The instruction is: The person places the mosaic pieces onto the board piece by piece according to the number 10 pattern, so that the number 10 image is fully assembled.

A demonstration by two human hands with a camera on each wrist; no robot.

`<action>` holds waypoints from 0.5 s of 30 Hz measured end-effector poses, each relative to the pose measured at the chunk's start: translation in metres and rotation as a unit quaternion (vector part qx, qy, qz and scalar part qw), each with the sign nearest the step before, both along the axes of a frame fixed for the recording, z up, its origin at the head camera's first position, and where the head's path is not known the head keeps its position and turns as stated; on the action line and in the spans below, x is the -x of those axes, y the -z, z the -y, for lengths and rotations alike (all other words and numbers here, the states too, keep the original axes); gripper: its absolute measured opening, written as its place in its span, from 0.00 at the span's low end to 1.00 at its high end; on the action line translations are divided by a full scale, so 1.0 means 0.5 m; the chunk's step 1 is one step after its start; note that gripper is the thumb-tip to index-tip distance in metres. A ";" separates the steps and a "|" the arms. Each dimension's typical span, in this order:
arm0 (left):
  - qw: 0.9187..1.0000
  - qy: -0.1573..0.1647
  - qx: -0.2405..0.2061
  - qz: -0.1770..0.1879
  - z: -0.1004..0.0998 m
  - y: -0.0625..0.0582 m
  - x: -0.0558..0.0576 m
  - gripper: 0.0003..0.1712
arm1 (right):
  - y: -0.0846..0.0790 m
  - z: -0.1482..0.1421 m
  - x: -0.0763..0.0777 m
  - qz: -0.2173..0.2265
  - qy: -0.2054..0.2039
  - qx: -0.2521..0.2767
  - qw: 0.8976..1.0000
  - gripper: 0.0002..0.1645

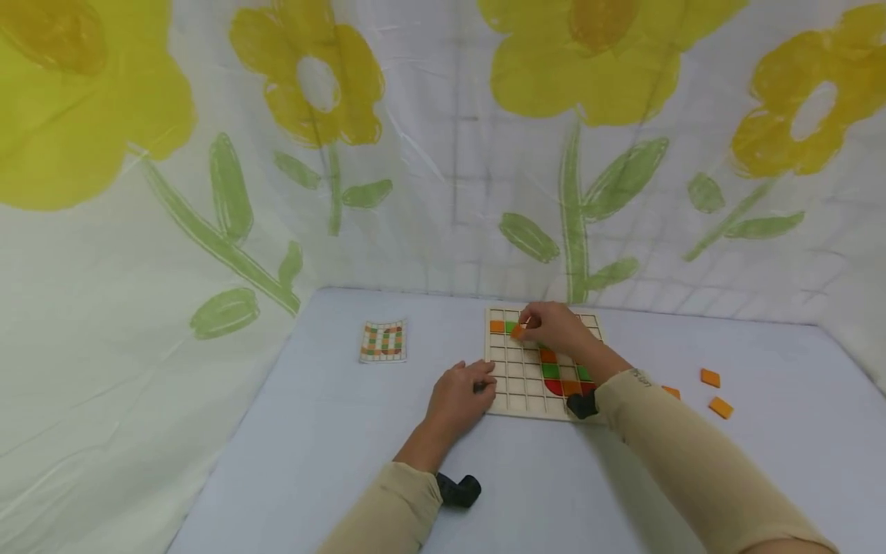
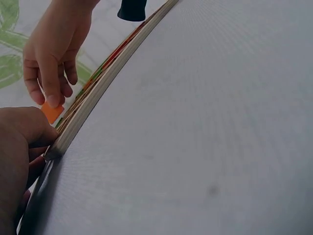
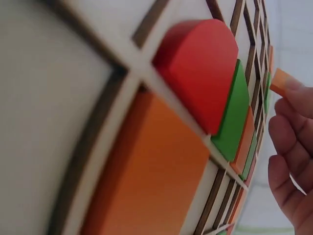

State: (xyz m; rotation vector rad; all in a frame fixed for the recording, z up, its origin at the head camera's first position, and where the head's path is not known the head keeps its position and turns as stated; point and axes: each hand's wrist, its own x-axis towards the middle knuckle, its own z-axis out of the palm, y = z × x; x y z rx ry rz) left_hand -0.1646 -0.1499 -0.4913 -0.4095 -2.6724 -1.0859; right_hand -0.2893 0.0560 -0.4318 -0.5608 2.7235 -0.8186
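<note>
A pale wooden grid board (image 1: pixel 515 402) lies on the table. Several orange, green and red pieces fill some of its squares, including a rounded red piece (image 3: pixel 200 73). My right hand (image 1: pixel 557 329) pinches a square orange tile (image 1: pixel 517 332) between thumb and finger, low over the board's upper left, beside a green tile (image 1: pixel 511 327). In the right wrist view that hand (image 3: pixel 296 132) shows at the right edge. My left hand (image 1: pixel 457 396) holds the board's left edge near its near corner, thumb on top and the other fingers curled at the side, partly hidden.
Left of the board lies a small card (image 1: pixel 383 342) printed with a coloured grid pattern. Loose orange tiles (image 1: pixel 710 377) lie right of the board, one partly behind the right sleeve (image 1: pixel 678 454). A white sheet painted with yellow flowers (image 1: pixel 584 69) hangs behind the table (image 1: pixel 304 431).
</note>
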 end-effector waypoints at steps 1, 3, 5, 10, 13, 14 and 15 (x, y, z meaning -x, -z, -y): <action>1.000 -0.001 0.000 -0.002 0.000 0.000 0.000 0.08 | 0.001 0.003 0.000 0.001 -0.001 -0.001 1.000 0.10; 1.000 -0.003 0.002 -0.006 0.000 -0.001 -0.001 0.08 | 0.001 0.009 0.002 0.003 -0.004 -0.005 1.000 0.07; 1.000 -0.004 0.005 -0.004 -0.002 -0.003 -0.002 0.08 | 0.002 0.011 0.001 0.004 -0.005 -0.007 1.000 0.05; 1.000 -0.006 0.011 0.003 -0.004 -0.005 -0.002 0.08 | 0.001 0.019 0.000 0.003 -0.011 -0.026 1.000 0.04; 1.000 -0.008 0.014 -0.002 -0.004 -0.004 -0.002 0.08 | 0.002 0.027 -0.002 0.013 -0.030 -0.050 0.998 0.05; 1.000 -0.009 0.013 -0.004 -0.004 -0.003 -0.002 0.08 | 0.002 0.030 -0.003 0.020 -0.036 -0.056 0.998 0.05; 1.000 -0.009 0.013 -0.006 -0.004 -0.002 -0.002 0.08 | 0.002 0.032 -0.004 0.026 -0.043 -0.063 0.997 0.05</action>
